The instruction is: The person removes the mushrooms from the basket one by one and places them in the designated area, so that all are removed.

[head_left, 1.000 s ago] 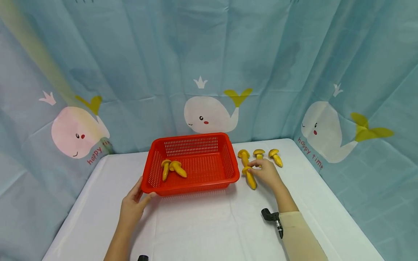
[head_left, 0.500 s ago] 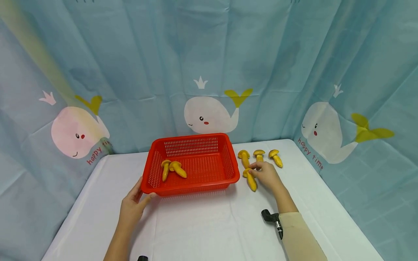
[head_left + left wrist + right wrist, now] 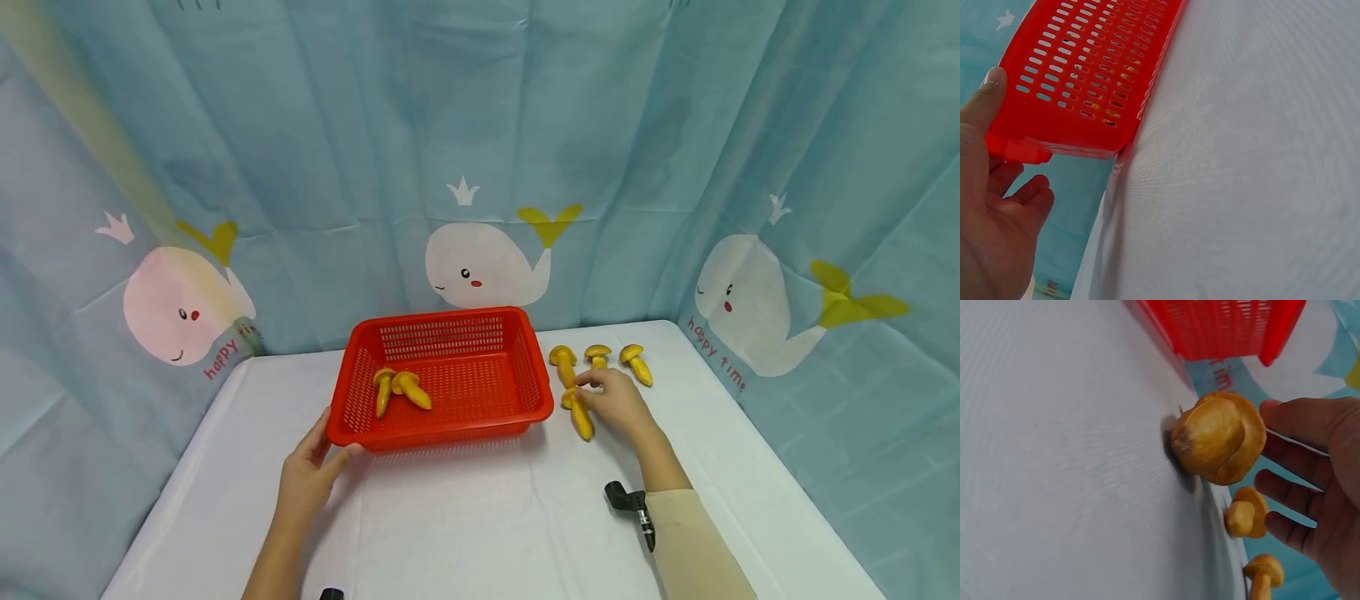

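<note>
My left hand (image 3: 303, 479) holds the near left corner of a red plastic basket (image 3: 450, 433). In the left wrist view the thumb lies on the basket's rim, with the fingers bent beneath it. Two yellow toy mushrooms (image 3: 411, 392) lie at the left inside the basket. To its right, my right hand (image 3: 618, 404) pinches another yellow mushroom (image 3: 582, 419) at its cap with thumb and index finger. In the right wrist view this mushroom (image 3: 1213, 437) points its stem end at the camera, and the other fingers are loosely bent.
Three more mushrooms stand in a row at the back right: one mushroom (image 3: 562, 362) just behind the pinched one, a middle mushroom (image 3: 597, 354) partly hidden, and a right mushroom (image 3: 637, 365). A white cloth (image 3: 465, 525) covers the table; a blue whale-print curtain (image 3: 360, 167) surrounds it.
The right hand and the mushroom at its fingertips have shifted slightly toward the near side, mostly between the first two frames. The left hand and basket stay in place.
</note>
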A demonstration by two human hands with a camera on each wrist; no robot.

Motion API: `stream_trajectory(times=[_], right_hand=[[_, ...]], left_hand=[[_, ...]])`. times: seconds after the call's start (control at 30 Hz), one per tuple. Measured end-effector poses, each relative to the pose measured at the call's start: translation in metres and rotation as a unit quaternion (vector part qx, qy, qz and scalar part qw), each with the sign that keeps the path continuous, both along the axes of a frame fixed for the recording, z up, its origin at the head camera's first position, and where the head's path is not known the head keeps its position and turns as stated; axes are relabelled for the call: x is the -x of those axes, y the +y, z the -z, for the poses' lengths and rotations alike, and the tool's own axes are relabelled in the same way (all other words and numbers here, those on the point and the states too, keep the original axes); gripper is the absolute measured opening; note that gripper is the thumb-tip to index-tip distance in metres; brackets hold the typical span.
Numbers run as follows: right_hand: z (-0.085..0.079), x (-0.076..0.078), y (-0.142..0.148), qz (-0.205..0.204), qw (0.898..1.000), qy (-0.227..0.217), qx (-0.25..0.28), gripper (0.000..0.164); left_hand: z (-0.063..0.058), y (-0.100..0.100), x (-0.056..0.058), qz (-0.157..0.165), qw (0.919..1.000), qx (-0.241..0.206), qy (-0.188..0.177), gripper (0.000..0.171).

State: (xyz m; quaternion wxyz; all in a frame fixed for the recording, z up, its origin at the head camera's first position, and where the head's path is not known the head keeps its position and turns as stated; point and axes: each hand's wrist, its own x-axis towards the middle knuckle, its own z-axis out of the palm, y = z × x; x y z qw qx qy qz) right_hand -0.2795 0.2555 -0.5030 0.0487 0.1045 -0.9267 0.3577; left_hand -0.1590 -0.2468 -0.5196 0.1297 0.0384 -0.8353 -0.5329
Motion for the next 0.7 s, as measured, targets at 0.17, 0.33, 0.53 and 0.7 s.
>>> stream_trajectory(times=[0.17, 0.33, 0.53, 0.7], right_hand=[[-0.019, -0.006, -0.007, -0.006, 0.999, 0.046, 0.0, 0.024], [-0.054, -0.013, -0.02, -0.019, 0.997, 0.078, 0.013, 0.024], [-0.106, -0.006, -0.048, -0.074, 0.99, 0.12, -0.022, 0.023], [-0.142, 0.005, -0.078, -0.134, 0.976, 0.149, -0.085, 0.024]], left_hand=[[0.001, -0.001, 0.0, 0.005, 0.9999, -0.007, 0.009, 0.087], [0.0, 0.002, 0.0, 0.003, 0.9999, 0.002, 0.014, 0.085], [0.0, 0.0, 0.0, -0.008, 0.9997, 0.017, 0.018, 0.084], [0.001, 0.0, 0.0, -0.007, 0.9997, 0.022, 0.006, 0.086]])
